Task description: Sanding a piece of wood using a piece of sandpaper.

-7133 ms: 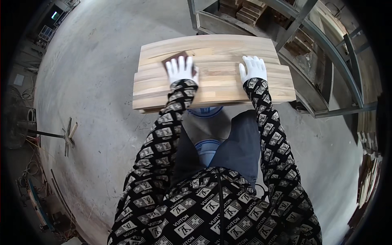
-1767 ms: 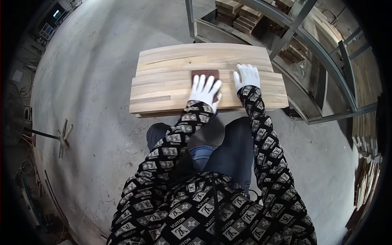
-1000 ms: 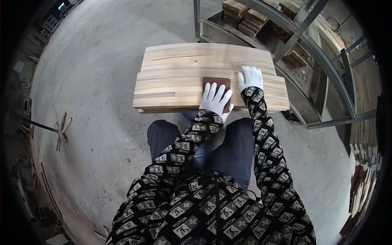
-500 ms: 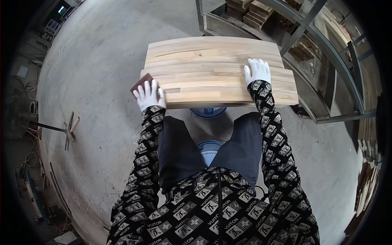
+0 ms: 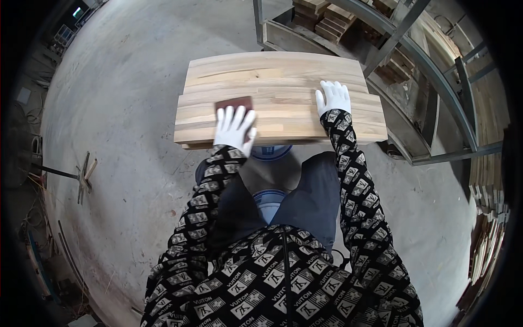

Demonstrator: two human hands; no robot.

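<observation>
In my left hand (image 5: 235, 128), gloved in white, is a reddish-brown piece of sandpaper (image 5: 234, 102). The fingers press it flat on the left part of a pale wooden board (image 5: 283, 121) made of glued strips. My right hand (image 5: 333, 97), also in a white glove, lies on the board's right side with its fingers spread and nothing in them. Behind the near board lies a second wooden board (image 5: 272, 68), its far edge slightly curved. Part of the sandpaper is hidden beneath the left hand.
A blue bucket (image 5: 271, 152) stands under the boards, and another blue round object (image 5: 268, 201) shows between my legs. At the far right, a grey metal frame (image 5: 419, 49) borders wood stacks (image 5: 334, 23). A stand with crossed legs (image 5: 85, 175) is on the floor at left.
My left hand has slid the sandpaper from the board's left edge inward to the right. The right hand stays at about the same spot on the board. The whole view has shifted slightly.
</observation>
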